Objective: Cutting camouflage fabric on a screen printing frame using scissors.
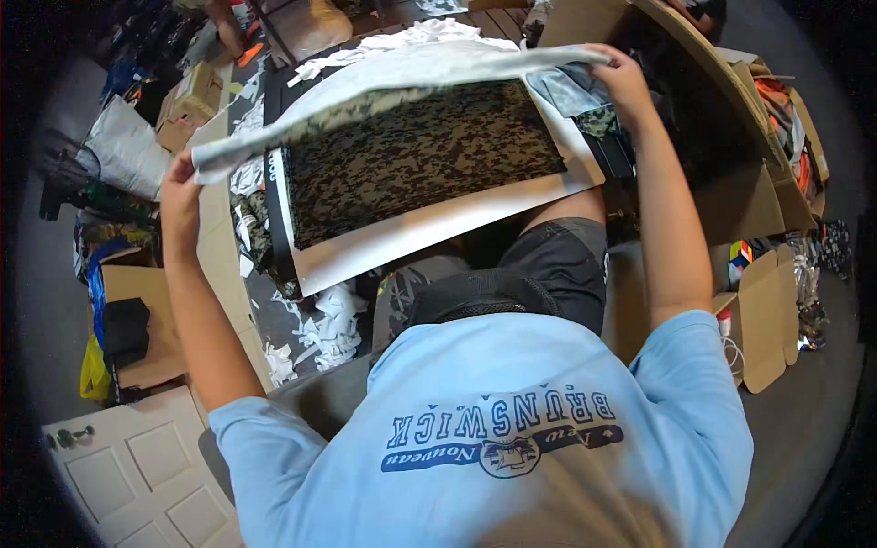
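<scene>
My left hand (pixel 181 175) pinches one end of a long, pale grey-white sheet (pixel 402 79), seemingly cloth. At the opposite end, my right hand (pixel 624 80) is closed on the far right corner. The sheet is stretched between both hands, its near edge folded over, with a strip of camouflage pattern showing along it. Below lies a rectangular piece of dark brown-green camouflage fabric (pixel 420 151), its far edge hidden by the sheet. That fabric rests on a white board (pixel 438 224), which reaches over my lap.
White scraps (pixel 333 324) lie left of my legs, and more white strips (pixel 420 35) at the back. A large open cardboard box (pixel 731 173) stands right. Light blue and camouflage cloth pieces (pixel 571 91) lie beside the board. Another cardboard box (pixel 151 352) is at left.
</scene>
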A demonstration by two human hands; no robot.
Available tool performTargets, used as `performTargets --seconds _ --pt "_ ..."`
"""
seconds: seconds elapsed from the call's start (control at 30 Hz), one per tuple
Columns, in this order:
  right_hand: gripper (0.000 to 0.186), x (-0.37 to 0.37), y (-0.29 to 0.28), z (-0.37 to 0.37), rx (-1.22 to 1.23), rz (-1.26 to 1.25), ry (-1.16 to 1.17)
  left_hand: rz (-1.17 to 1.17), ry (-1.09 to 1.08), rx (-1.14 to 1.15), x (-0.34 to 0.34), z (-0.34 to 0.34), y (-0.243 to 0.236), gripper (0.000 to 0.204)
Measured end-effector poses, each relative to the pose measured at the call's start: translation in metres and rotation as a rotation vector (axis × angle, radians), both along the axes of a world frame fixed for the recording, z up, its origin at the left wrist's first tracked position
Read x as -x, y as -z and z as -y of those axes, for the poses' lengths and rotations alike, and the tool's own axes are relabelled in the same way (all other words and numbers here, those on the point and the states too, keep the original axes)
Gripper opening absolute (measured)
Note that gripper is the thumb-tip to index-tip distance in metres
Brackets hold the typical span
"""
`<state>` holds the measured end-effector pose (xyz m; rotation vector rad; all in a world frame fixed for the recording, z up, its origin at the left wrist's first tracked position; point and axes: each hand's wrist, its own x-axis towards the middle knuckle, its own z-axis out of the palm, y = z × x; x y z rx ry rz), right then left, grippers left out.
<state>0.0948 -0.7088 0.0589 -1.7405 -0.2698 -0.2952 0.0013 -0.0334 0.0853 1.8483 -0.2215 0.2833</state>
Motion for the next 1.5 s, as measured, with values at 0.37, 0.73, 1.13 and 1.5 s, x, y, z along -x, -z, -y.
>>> performTargets --seconds 0.37,0.73,1.13,1.5 --pt "0.022 0.056 0.092 -0.009 0.153 -0.357 0.028 -0.293 -0.160 0.135 0.060 0.046 0.132 0.020" --pt "0.014 0.097 0.118 0.000 0.169 -0.006 0.019 -0.229 -0.023 0.215 0.102 0.043 0.147 0.014" --pt "0.014 0.091 0.082 -0.003 0.015 0.001 -0.038 -0.209 -0.049 0.346 0.107 0.046 0.120 0.012" --pt "0.016 0.075 0.087 0.006 -0.011 -0.004 -0.040 -0.130 -0.058 0.441 0.106 0.049 0.122 0.012"
